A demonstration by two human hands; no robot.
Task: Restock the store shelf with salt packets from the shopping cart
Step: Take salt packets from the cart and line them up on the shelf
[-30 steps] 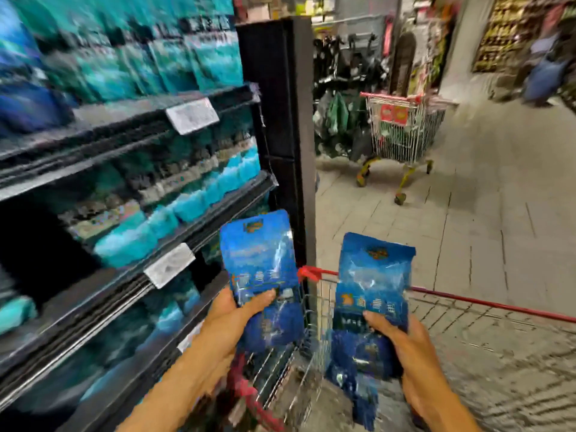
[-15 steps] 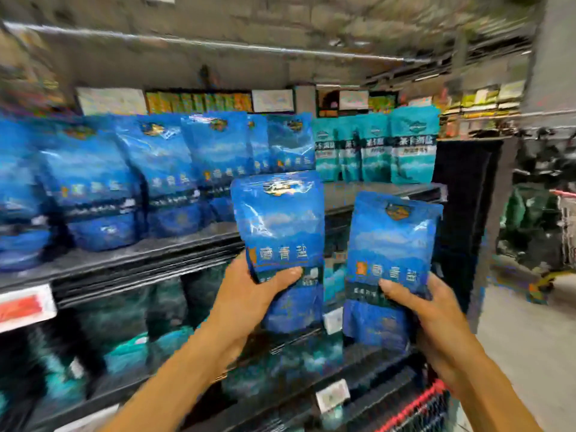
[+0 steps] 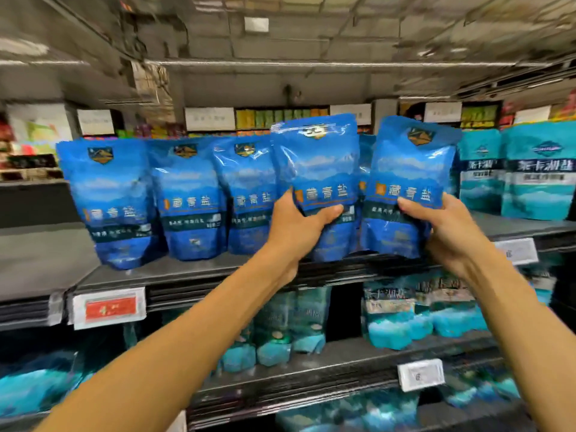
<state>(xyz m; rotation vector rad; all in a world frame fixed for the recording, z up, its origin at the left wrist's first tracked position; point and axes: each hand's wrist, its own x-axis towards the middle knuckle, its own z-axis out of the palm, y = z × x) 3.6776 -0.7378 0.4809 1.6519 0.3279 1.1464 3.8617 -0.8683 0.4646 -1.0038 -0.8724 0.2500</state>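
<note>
My left hand (image 3: pixel 297 227) grips a blue salt packet (image 3: pixel 318 169) by its lower half, upright at the front of the top shelf (image 3: pixel 174 271). My right hand (image 3: pixel 448 229) grips a second blue salt packet (image 3: pixel 410 176) just to its right, also upright over the shelf edge. To the left, three matching blue packets (image 3: pixel 190 194) stand in a row on the same shelf. Another blue packet is partly hidden behind the two held ones. The shopping cart is out of view.
Teal salt packets (image 3: pixel 536 173) stand at the right end of the top shelf, and more teal ones (image 3: pixel 392 316) fill the lower shelves. Price tags (image 3: pixel 109 308) hang on the shelf edges. A farther aisle of goods shows above the packets.
Both hands have risen with their packets from above the cart up to the top shelf. The view has swung from the floor and cart onto the shelf front.
</note>
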